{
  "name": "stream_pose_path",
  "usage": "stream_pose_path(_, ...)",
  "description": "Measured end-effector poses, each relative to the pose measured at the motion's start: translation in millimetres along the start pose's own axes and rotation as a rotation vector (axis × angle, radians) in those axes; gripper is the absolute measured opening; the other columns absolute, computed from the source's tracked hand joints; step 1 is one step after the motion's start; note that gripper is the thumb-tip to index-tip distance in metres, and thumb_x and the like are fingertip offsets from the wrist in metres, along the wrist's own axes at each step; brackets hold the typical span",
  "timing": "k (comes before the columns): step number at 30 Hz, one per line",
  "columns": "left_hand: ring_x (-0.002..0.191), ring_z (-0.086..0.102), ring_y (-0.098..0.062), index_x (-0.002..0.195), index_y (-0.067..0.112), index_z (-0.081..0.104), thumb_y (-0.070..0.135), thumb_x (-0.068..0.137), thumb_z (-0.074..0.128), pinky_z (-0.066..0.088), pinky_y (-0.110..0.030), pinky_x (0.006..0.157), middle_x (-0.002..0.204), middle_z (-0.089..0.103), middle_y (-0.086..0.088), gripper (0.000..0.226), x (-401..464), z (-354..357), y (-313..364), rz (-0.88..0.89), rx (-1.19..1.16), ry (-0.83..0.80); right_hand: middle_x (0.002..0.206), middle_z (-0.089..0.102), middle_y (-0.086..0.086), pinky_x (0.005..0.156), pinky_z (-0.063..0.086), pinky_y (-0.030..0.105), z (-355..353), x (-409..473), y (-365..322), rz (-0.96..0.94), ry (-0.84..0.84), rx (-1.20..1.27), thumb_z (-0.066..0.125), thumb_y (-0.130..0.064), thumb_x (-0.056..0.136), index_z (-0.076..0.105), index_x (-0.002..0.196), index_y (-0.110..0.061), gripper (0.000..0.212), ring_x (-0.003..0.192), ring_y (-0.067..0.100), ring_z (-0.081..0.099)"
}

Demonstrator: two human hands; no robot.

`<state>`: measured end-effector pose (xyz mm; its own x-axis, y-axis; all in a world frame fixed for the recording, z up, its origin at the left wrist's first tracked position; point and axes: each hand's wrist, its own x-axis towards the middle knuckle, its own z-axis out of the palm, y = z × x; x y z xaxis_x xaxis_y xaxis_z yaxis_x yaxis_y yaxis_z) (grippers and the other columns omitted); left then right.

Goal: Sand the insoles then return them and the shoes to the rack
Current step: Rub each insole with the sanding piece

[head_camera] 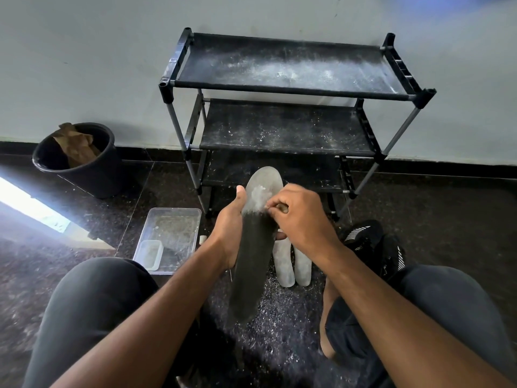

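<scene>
Insole [253, 247] held above the floor between the knees, long axis running near-to-far, its rounded toe end pointing away toward the rack [291, 88] and its heel end toward the person; the far third is pale and dusty, the rest dark grey. The left hand [228, 233] grips the insole along its left edge, thumb up beside the pale zone. The right hand [299, 219] has its grip curled narrow on a small brownish piece, probably sandpaper, pressed on the insole where pale meets dark; the piece is mostly hidden by the fingers. Two pale insoles [292, 261] lie side by side on the floor just beyond, partly covered by the right hand. A black shoe [375, 247] sits to their right, its form hard to make out. A clear tray [170, 242] lies left, a black bucket [75, 158] farther left by the wall. The rack's three shelves show bare, dusty surfaces. Shavings litter the floor [436, 208].
</scene>
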<state>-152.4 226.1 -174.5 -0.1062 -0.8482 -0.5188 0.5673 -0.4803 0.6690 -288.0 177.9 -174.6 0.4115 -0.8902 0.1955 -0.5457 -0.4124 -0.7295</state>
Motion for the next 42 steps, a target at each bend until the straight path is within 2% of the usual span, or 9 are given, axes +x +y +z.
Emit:
stream_pose_path(2, 0.072, 0.075, -0.026, 0.118, 0.001, 0.068, 0.064, 0.107, 0.023, 0.060, -0.033, 0.059, 0.089, 0.077, -0.017, 0.078, 1, -1, -1, -0.003, 0.001, 0.011, 0.088, 0.066, 0.000, 0.069, 0.055, 0.025, 2, -2, 0, -0.031, -0.053, -0.026, 0.077, -0.003, 0.083, 0.078, 0.085, -0.007, 0.005, 0.077, 0.010, 0.064)
stream_pose_path(8, 0.069, 0.074, -0.035, 0.126, -0.006, 0.066, 0.070, 0.104, 0.022, 0.060, -0.035, 0.057, 0.094, 0.072, -0.029, 0.090, 3, -4, 1, -0.014, 0.059, 0.016, 0.088, 0.061, -0.001, 0.053, 0.054, 0.021, -7, 7, 7, 0.059, 0.093, -0.019, 0.073, -0.001, 0.086, 0.074, 0.081, -0.007, 0.008, 0.066, 0.011, 0.065)
stream_pose_path(13, 0.077, 0.076, -0.035, 0.119, -0.002, 0.072, 0.067, 0.104, 0.032, 0.062, -0.039, 0.063, 0.095, 0.076, -0.025, 0.081, 6, -12, -3, 0.065, 0.195, 0.185, 0.086, 0.064, -0.001, 0.051, 0.049, 0.011, -8, -1, 0, 0.084, -0.174, 0.049, 0.075, -0.001, 0.085, 0.076, 0.080, -0.005, 0.006, 0.062, 0.004, 0.065)
stream_pose_path(16, 0.078, 0.075, -0.041, 0.118, -0.007, 0.070, 0.072, 0.102, 0.028, 0.063, -0.044, 0.071, 0.098, 0.073, -0.035, 0.090, 4, -12, -2, 0.039, 0.246, 0.150, 0.085, 0.063, -0.005, 0.058, 0.047, 0.010, -11, 5, 6, 0.085, -0.051, -0.038, 0.076, -0.006, 0.085, 0.076, 0.081, -0.010, 0.005, 0.069, 0.005, 0.063)
stream_pose_path(22, 0.053, 0.060, -0.014, 0.095, 0.010, 0.073, 0.063, 0.107, 0.025, 0.046, -0.021, 0.046, 0.061, 0.063, -0.003, 0.073, 14, -14, 1, 0.211, 0.554, 0.451, 0.082, 0.064, -0.002, 0.057, 0.054, 0.016, -4, -5, -2, 0.002, -0.262, 0.012, 0.076, 0.000, 0.083, 0.077, 0.080, -0.006, 0.007, 0.058, 0.008, 0.067)
stream_pose_path(27, 0.065, 0.073, -0.029, 0.103, 0.001, 0.072, 0.061, 0.108, 0.026, 0.063, -0.036, 0.060, 0.077, 0.075, -0.017, 0.075, 10, -13, 2, 0.195, 0.430, 0.333, 0.082, 0.063, -0.005, 0.060, 0.047, 0.011, -7, 3, 4, 0.029, -0.143, -0.061, 0.076, -0.003, 0.083, 0.077, 0.078, -0.009, 0.008, 0.068, 0.004, 0.062)
stream_pose_path(32, 0.061, 0.048, -0.025, 0.103, -0.011, 0.065, 0.067, 0.105, 0.026, 0.040, -0.032, 0.052, 0.067, 0.051, -0.014, 0.087, 17, -21, -1, 0.229, 0.573, 0.452, 0.080, 0.068, -0.006, 0.066, 0.058, 0.023, -13, -3, -2, 0.022, -0.365, -0.041, 0.076, 0.000, 0.081, 0.078, 0.077, -0.011, 0.012, 0.068, 0.005, 0.068)
stream_pose_path(37, 0.058, 0.071, -0.020, 0.091, 0.009, 0.072, 0.058, 0.109, 0.027, 0.061, -0.032, 0.058, 0.064, 0.073, -0.007, 0.069, 11, -12, 3, 0.213, 0.472, 0.371, 0.080, 0.068, -0.005, 0.060, 0.053, 0.018, -15, 1, 1, 0.057, -0.238, -0.060, 0.075, -0.003, 0.082, 0.077, 0.077, -0.014, 0.013, 0.065, 0.006, 0.066)
stream_pose_path(42, 0.067, 0.058, -0.031, 0.098, -0.010, 0.068, 0.066, 0.105, 0.028, 0.051, -0.043, 0.066, 0.075, 0.063, -0.017, 0.086, 13, -17, -3, 0.212, 0.560, 0.397, 0.075, 0.071, 0.002, 0.066, 0.062, 0.032, -11, -3, 1, 0.090, -0.389, -0.028, 0.075, -0.001, 0.080, 0.076, 0.075, -0.013, 0.014, 0.065, 0.011, 0.071)
